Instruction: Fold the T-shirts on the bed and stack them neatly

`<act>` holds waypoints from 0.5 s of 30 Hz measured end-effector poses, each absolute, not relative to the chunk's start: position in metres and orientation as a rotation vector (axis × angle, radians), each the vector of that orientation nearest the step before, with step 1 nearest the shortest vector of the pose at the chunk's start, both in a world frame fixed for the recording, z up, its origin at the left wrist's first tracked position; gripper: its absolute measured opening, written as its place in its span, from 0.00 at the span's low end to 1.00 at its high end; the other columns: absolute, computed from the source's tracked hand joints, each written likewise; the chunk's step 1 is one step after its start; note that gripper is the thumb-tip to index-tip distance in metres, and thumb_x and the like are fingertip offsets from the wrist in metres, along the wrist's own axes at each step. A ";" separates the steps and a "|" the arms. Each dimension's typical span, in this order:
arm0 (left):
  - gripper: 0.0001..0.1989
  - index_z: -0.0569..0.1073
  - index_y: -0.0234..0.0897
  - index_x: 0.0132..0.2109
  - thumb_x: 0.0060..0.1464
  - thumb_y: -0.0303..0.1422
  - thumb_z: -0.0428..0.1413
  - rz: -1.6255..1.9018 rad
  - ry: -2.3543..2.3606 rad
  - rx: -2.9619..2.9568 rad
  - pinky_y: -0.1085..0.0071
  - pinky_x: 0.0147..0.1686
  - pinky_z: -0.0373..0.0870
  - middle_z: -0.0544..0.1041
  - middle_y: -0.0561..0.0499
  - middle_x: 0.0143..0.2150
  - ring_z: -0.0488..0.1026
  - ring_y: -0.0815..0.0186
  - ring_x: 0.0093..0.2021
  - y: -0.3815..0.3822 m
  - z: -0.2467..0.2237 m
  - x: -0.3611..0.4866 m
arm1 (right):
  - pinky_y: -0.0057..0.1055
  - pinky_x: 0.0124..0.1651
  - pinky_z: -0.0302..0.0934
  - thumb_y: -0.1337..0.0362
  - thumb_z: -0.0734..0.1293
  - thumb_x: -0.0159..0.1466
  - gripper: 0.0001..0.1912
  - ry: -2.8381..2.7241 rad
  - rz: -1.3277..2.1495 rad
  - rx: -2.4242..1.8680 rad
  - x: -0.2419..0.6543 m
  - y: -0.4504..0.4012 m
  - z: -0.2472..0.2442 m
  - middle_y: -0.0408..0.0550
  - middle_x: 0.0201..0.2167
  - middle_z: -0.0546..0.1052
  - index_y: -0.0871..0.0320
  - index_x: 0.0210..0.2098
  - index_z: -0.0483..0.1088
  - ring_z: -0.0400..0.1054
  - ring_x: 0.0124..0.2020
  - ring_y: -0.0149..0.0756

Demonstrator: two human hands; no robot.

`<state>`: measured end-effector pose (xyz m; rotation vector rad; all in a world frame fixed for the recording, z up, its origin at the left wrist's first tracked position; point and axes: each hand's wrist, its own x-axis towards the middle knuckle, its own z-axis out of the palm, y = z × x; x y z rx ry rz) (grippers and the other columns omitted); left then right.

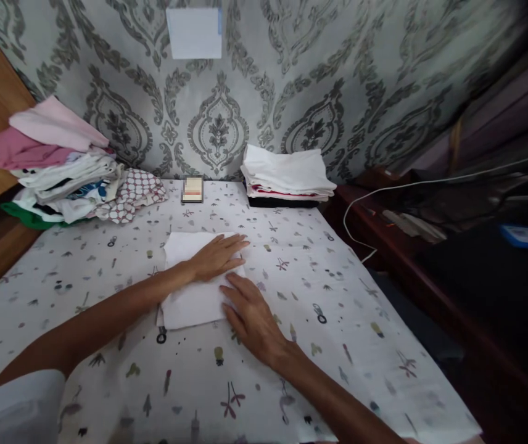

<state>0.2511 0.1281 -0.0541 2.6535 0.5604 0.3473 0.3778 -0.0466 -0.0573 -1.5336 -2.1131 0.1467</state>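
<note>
A white cloth [194,305], folded into a rough rectangle, lies flat on the patterned sheet [190,376]. My left hand [218,256] rests on its upper right part, palm down with the fingers stretched out to the right. At the cloth's right edge is my right hand [255,320], its fingers apart and the fingertips touching the cloth. Neither hand grips anything. Part of the cloth is hidden under my left hand and wrist.
At the back left is a loose heap of clothes [70,179]. A neat stack of folded clothes [287,176] sits at the back right, and a small framed card [192,189] lies between them. On the right a white cable [407,184] runs over a dark table [412,271].
</note>
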 end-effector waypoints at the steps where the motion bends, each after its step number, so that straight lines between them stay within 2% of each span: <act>1: 0.26 0.59 0.41 0.69 0.69 0.44 0.41 0.411 0.583 2.619 0.58 0.70 0.47 0.59 0.44 0.73 0.53 0.60 0.73 0.134 -0.052 0.248 | 0.52 0.63 0.62 0.64 0.58 0.71 0.20 -2.052 0.132 -1.577 0.380 -0.048 -0.058 0.62 0.63 0.67 0.61 0.59 0.67 0.61 0.64 0.50; 4: 0.22 0.66 0.36 0.62 0.66 0.39 0.45 0.437 0.838 2.515 0.57 0.64 0.57 0.67 0.39 0.65 0.63 0.55 0.66 0.163 -0.044 0.237 | 0.53 0.56 0.65 0.60 0.61 0.70 0.20 -1.838 0.117 -1.823 0.386 -0.050 -0.056 0.64 0.56 0.71 0.63 0.58 0.67 0.66 0.56 0.53; 6: 0.19 0.71 0.35 0.55 0.60 0.38 0.51 0.287 1.006 2.446 0.57 0.59 0.63 0.73 0.39 0.57 0.68 0.52 0.58 0.183 -0.039 0.231 | 0.53 0.52 0.66 0.57 0.64 0.67 0.16 -1.739 0.146 -1.973 0.387 -0.050 -0.053 0.60 0.47 0.74 0.61 0.49 0.70 0.68 0.48 0.52; 8: 0.18 0.74 0.36 0.49 0.52 0.39 0.57 0.143 1.029 2.397 0.61 0.50 0.68 0.77 0.43 0.48 0.73 0.53 0.49 0.200 -0.034 0.229 | 0.53 0.50 0.64 0.56 0.67 0.65 0.12 -1.709 0.168 -2.056 0.384 -0.050 -0.050 0.57 0.42 0.74 0.59 0.40 0.71 0.67 0.45 0.52; 12: 0.14 0.77 0.38 0.35 0.38 0.38 0.63 0.017 0.902 2.361 0.69 0.35 0.68 0.80 0.52 0.32 0.76 0.57 0.36 0.214 -0.021 0.234 | 0.50 0.49 0.62 0.64 0.68 0.59 0.05 -1.701 0.174 -2.047 0.373 -0.049 -0.050 0.54 0.38 0.74 0.57 0.33 0.68 0.66 0.44 0.51; 15: 0.10 0.79 0.40 0.29 0.35 0.37 0.64 -0.095 0.743 2.216 0.70 0.35 0.69 0.81 0.54 0.30 0.78 0.56 0.36 0.214 -0.007 0.231 | 0.39 0.41 0.62 0.70 0.65 0.55 0.05 -1.551 0.327 -1.894 0.374 -0.047 -0.053 0.46 0.30 0.71 0.55 0.28 0.63 0.65 0.35 0.41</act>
